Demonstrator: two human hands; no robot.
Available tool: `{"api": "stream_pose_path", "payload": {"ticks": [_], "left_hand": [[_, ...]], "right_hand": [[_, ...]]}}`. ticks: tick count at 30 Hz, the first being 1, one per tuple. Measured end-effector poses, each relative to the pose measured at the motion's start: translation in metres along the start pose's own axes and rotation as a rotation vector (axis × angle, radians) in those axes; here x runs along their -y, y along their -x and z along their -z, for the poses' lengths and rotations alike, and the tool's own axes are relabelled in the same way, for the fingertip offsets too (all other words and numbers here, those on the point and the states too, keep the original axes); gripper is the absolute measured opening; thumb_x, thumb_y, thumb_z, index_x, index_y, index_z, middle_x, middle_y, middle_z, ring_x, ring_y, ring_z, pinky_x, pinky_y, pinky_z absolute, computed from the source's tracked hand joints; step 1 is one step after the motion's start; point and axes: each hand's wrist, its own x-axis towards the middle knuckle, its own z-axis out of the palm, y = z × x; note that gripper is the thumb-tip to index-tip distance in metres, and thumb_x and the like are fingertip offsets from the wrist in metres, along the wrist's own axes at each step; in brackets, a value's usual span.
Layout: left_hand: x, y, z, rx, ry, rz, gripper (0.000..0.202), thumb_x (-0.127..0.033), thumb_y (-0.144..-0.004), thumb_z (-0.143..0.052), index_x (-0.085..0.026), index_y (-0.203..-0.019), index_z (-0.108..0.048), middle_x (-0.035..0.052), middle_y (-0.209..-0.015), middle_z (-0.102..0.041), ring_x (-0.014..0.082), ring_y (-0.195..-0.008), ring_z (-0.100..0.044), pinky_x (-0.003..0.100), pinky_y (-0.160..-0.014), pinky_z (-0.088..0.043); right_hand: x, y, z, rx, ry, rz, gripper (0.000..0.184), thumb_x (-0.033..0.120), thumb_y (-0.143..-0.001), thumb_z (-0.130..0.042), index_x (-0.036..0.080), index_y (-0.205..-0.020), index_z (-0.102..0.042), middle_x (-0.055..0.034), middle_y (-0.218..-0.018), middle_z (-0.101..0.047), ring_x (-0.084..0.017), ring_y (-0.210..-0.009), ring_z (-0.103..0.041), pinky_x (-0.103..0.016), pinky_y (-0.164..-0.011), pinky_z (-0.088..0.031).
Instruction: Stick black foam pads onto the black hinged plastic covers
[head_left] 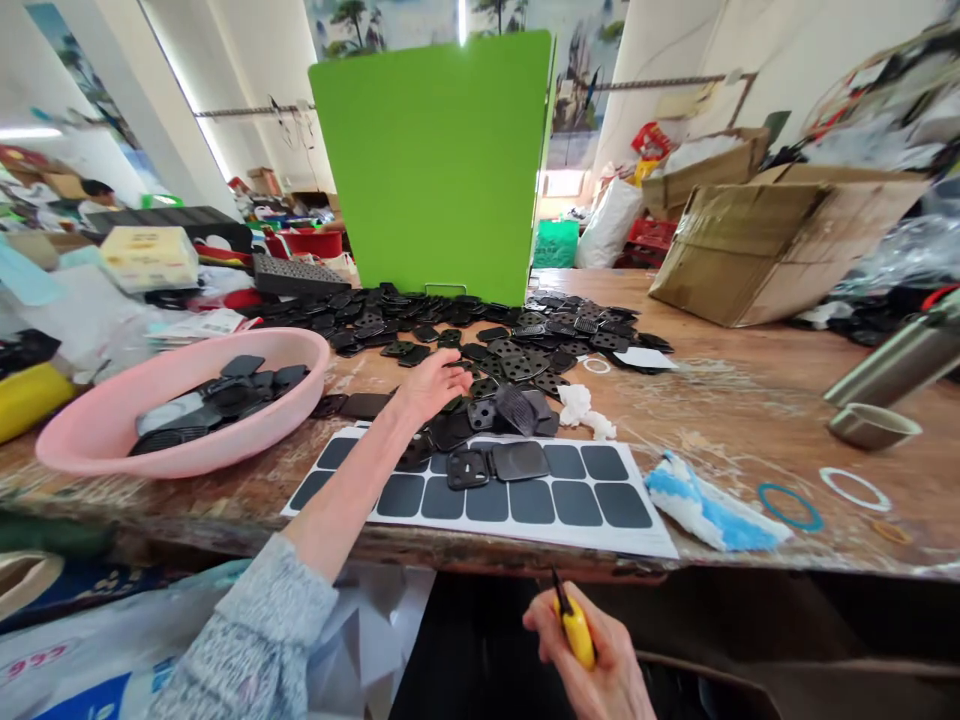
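Observation:
My left hand (437, 385) reaches over a spread of black plastic pieces (517, 362), its fingers stretched out and holding nothing that I can see. Below the table's front edge my right hand (592, 650) is closed around a yellow-handled tool (575, 632) with a thin dark tip pointing up. The tool's exact kind does not show. On the table between my hands lies a white sheet (637, 530) bearing rows of dark rounded-square stickers (532, 502). An opened black hinged piece (519, 461) rests on that sheet, with other black pieces just behind it.
A pink basin (319, 370) with black parts stands at left. Behind the heap rises a green panel (442, 170). To the right are crumpled tissue (581, 405), a blue-white packet (705, 505), rings (855, 489), a metal cup (874, 427) and a cardboard box (742, 250).

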Motion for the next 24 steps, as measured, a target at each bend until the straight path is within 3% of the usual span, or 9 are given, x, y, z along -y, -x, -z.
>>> {"api": "stream_pose_path", "payload": {"ticks": [3, 5, 10, 14, 16, 21, 24], "left_hand": [[0.018, -0.014, -0.006, -0.004, -0.178, -0.073, 0.023, -0.035, -0.064, -0.068, -0.018, -0.076, -0.057, 0.0013, -0.07, -0.052, 0.0182, -0.073, -0.056, 0.034, -0.076, -0.048], [0.029, -0.011, -0.015, 0.069, -0.309, -0.162, 0.03, -0.036, -0.058, -0.074, -0.02, -0.081, -0.063, 0.0022, -0.079, -0.056, 0.0216, -0.084, -0.056, 0.038, -0.086, -0.044], [0.05, 0.021, -0.061, 0.453, -0.545, -0.385, 0.051, -0.043, -0.048, -0.084, -0.026, -0.095, -0.073, 0.0061, -0.106, -0.061, 0.0308, -0.112, -0.046, 0.043, -0.103, -0.03], [0.059, 0.034, -0.107, 0.761, -0.879, -0.65, 0.059, -0.048, -0.062, -0.077, -0.027, -0.116, -0.066, 0.0096, -0.128, -0.053, 0.0363, -0.117, -0.041, 0.051, -0.101, -0.028], [0.061, 0.036, -0.126, 0.859, -1.009, -0.737, 0.063, -0.049, -0.065, -0.075, -0.026, -0.123, -0.062, 0.0116, -0.129, -0.052, 0.0365, -0.116, -0.042, 0.05, -0.099, -0.03], [0.058, 0.035, -0.151, 0.963, -1.249, -0.813, 0.059, -0.06, -0.071, -0.066, -0.02, -0.115, -0.065, 0.0139, -0.114, -0.056, 0.0346, -0.109, -0.045, 0.047, -0.092, -0.034], [0.052, 0.038, -0.149, 0.871, -1.262, -0.873, 0.062, -0.064, -0.069, -0.066, -0.015, -0.107, -0.066, 0.015, -0.109, -0.057, 0.0333, -0.107, -0.047, 0.047, -0.093, -0.034]], "right_hand": [[0.018, -0.007, -0.013, 0.009, -0.05, 0.034, 0.049, 0.061, -0.085, -0.049, 0.018, -0.063, -0.056, 0.0003, -0.055, -0.057, -0.009, -0.046, -0.047, -0.02, -0.047, -0.037], [0.018, -0.004, -0.016, 0.0, -0.076, -0.013, 0.051, 0.063, -0.084, -0.049, 0.018, -0.061, -0.055, 0.0001, -0.054, -0.057, -0.008, -0.043, -0.045, -0.02, -0.044, -0.035], [0.023, -0.005, 0.004, -0.144, -0.129, -0.087, 0.048, 0.061, -0.08, -0.056, 0.017, -0.062, -0.059, 0.0016, -0.049, -0.053, -0.009, -0.043, -0.045, -0.02, -0.044, -0.036], [0.035, -0.018, 0.038, -0.323, -0.197, -0.141, 0.046, 0.061, -0.075, -0.063, 0.016, -0.065, -0.064, 0.0023, -0.048, -0.05, -0.008, -0.041, -0.04, -0.02, -0.038, -0.031], [0.034, -0.019, 0.05, -0.386, -0.221, -0.169, 0.049, 0.063, -0.072, -0.065, 0.015, -0.064, -0.066, 0.0016, -0.046, -0.05, -0.008, -0.04, -0.039, -0.02, -0.036, -0.028], [0.008, -0.001, 0.061, -0.438, -0.266, -0.307, 0.052, 0.066, -0.064, -0.07, 0.013, -0.064, -0.068, 0.0016, -0.045, -0.05, -0.007, -0.036, -0.036, -0.02, -0.034, -0.027], [-0.001, 0.006, 0.073, -0.389, -0.29, -0.337, 0.05, 0.062, -0.059, -0.076, 0.013, -0.067, -0.07, -0.0002, -0.048, -0.054, -0.008, -0.038, -0.042, -0.02, -0.035, -0.034]]}}
